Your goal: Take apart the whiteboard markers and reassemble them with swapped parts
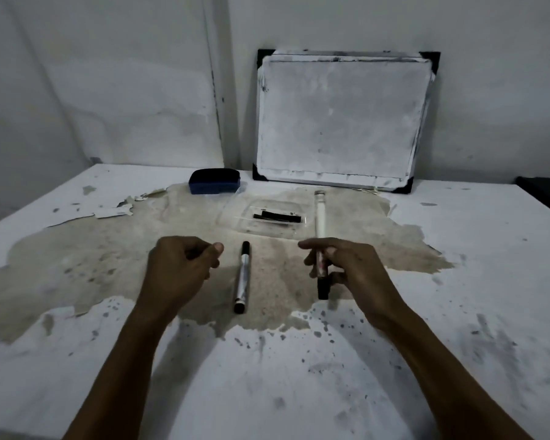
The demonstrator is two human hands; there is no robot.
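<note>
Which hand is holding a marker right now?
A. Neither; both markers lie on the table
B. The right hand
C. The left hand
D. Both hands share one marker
B: the right hand grips a marker, while the left hand is curled with no marker visible in it, and a second marker lies on the table between them.

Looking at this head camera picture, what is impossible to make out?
- Left hand: curled shut; its fingers hide whatever may be inside.
- White-barrelled marker in the right hand: fingers cover its middle; the label is unreadable.
- Black pieces in the clear plastic tray: too small and dim to identify.
- Silver marker on the table: print blurred.
</note>
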